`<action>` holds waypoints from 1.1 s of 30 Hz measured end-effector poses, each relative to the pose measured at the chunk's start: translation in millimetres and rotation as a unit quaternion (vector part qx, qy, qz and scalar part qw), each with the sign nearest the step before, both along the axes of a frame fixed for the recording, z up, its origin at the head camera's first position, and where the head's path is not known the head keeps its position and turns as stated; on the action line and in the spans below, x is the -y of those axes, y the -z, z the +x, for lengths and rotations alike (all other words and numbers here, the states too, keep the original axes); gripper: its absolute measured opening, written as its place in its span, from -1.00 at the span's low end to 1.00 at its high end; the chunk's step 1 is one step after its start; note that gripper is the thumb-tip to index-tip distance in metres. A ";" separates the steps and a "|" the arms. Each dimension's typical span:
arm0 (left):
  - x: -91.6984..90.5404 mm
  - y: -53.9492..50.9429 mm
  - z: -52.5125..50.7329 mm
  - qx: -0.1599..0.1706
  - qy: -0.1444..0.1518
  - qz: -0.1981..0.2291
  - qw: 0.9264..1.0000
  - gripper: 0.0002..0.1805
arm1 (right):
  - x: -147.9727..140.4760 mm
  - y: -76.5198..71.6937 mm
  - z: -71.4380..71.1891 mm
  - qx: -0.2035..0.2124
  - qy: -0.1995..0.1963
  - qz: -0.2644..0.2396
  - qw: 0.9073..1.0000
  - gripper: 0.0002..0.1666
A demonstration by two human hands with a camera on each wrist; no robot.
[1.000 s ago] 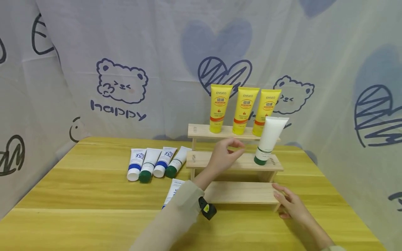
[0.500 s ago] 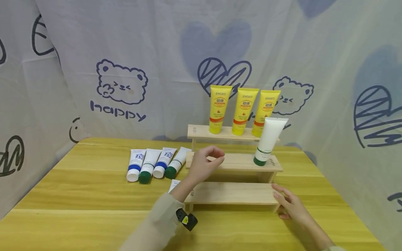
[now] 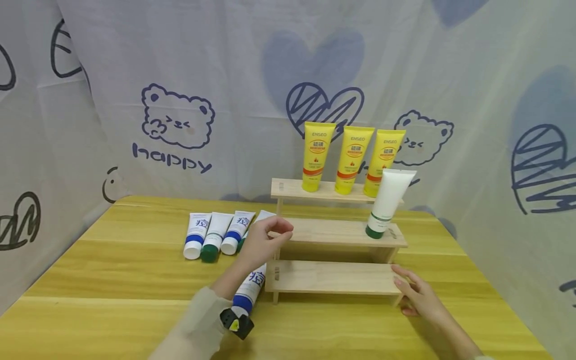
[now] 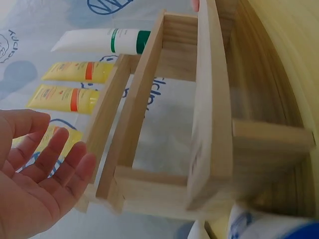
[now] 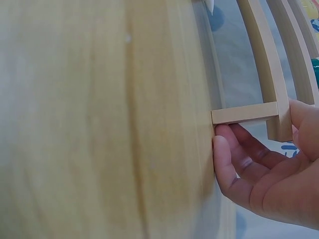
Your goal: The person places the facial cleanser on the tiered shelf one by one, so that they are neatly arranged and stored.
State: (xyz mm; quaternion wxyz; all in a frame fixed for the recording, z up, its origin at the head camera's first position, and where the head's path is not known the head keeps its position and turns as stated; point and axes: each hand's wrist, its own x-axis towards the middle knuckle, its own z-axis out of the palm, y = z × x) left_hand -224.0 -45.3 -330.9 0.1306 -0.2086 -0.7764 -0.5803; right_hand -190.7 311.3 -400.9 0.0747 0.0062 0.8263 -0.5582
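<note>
A three-tier wooden stand carries several yellow tubes upright on its top tier. One white tube with a green cap stands at the right of the middle tier. My left hand, empty, hovers at the left end of that tier; in the left wrist view its fingers are relaxed and slightly bent. With the thumb at the lowest tier's edge and fingers curled around its leg, my right hand grips the stand's right end, also seen in the right wrist view, the hand against the wood.
Left of the stand, white tubes with blue bands or green caps lie side by side on the wooden table. Another blue-banded tube lies nearer, partly under my left wrist. A patterned cloth hangs behind.
My left hand has moved left along the middle tier to its left end, uncovering more of the stand and the nearer blue-banded tube. My right hand has stayed on the stand.
</note>
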 end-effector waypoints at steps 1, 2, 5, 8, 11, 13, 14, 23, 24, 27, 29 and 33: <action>3.4 1.4 0.2 0.005 -0.002 -0.002 1.000 -0.93 | 0.0 -0.1 0.0 0.000 0.000 0.000 1.000 -0.37; 6.5 2.7 0.5 0.007 -0.005 -0.002 1.000 -0.93 | -0.1 -0.1 0.0 0.000 -0.001 0.000 1.000 -0.37; 16.2 7.1 1.9 0.014 -0.024 -0.013 1.000 -0.93 | 0.0 -0.2 0.0 0.001 0.000 -0.003 1.000 -0.37; 25.6 10.5 4.4 0.016 -0.044 -0.025 0.999 -0.93 | -0.3 -0.4 0.0 0.004 -0.005 -0.007 1.000 -0.36; 35.2 13.8 6.7 0.015 -0.062 -0.026 0.998 -0.92 | -0.7 -0.5 0.0 0.006 -0.011 -0.013 1.000 -0.36; 41.0 14.8 8.6 0.017 -0.076 -0.026 0.997 -0.91 | -0.7 -0.8 0.0 0.006 -0.012 -0.013 1.000 -0.35; 43.7 15.7 9.2 0.020 -0.081 -0.025 0.996 -0.91 | -0.7 -0.8 0.0 0.005 -0.013 -0.013 1.000 -0.35; 61.6 27.8 12.3 0.082 -0.081 -0.094 0.989 -0.83 | 0.4 -0.6 0.5 0.007 -0.004 -0.009 1.000 -0.36; 63.0 29.6 12.4 0.090 -0.079 -0.101 0.988 -0.82 | 0.6 -0.5 0.5 0.006 -0.004 -0.010 1.000 -0.36; 66.7 34.3 12.7 0.107 -0.075 -0.120 0.984 -0.79 | 0.6 -0.4 0.4 0.005 -0.005 -0.009 1.000 -0.35; 69.3 37.3 12.6 0.113 -0.069 -0.131 0.982 -0.77 | 0.5 -0.3 0.3 0.004 -0.005 -0.008 1.000 -0.36; 73.6 42.6 13.0 0.130 -0.039 -0.145 0.980 -0.70 | 0.2 0.0 -0.3 0.001 -0.003 -0.003 1.000 -0.36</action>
